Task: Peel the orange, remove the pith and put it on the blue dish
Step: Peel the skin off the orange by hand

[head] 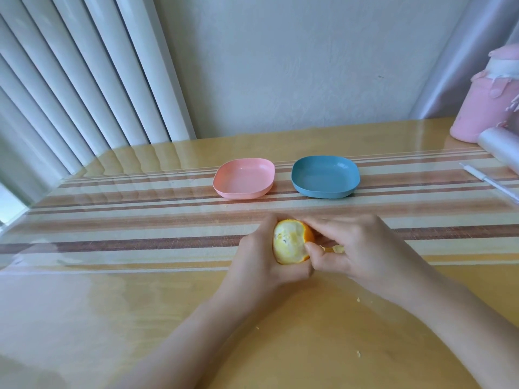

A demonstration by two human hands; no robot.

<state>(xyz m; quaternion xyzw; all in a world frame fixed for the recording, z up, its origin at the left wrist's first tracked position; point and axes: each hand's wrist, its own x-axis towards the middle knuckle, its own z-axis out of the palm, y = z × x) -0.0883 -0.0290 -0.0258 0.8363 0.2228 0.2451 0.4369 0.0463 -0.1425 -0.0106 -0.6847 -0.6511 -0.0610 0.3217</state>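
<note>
The left hand's fingers [266, 223] curl round the orange [290, 241], cupping it from its nine o'clock side with the palm beneath. The right hand's fingers [317, 249] are pressed together, the thumb tip set against the fruit's edge at its three o'clock, pinching a strip of orange peel [334, 249] that shows between thumb and knuckles. The left hand [259, 259] and the right hand [354, 248] touch each other below the fruit.

The orange is held just above the worktop [112, 304], near the middle of the view. Its face towards the camera is pale yellow pith; a crescent of bright rind remains along its one to four o'clock edge.

At twelve o'clock from the hands, well apart from them, two shallow square dishes sit side by side on a striped runner [140, 192]: the pink dish [244, 178] towards eleven o'clock, the blue dish [325, 175] towards one o'clock. Neither holds anything.

A few small yellow crumbs [358, 353] lie on the worktop at five o'clock from the hands. At two o'clock, by the right edge, stand a pink container [483, 108] and a clear plastic roll [500, 144]. Vertical blinds [70, 80] hang at ten o'clock.
</note>
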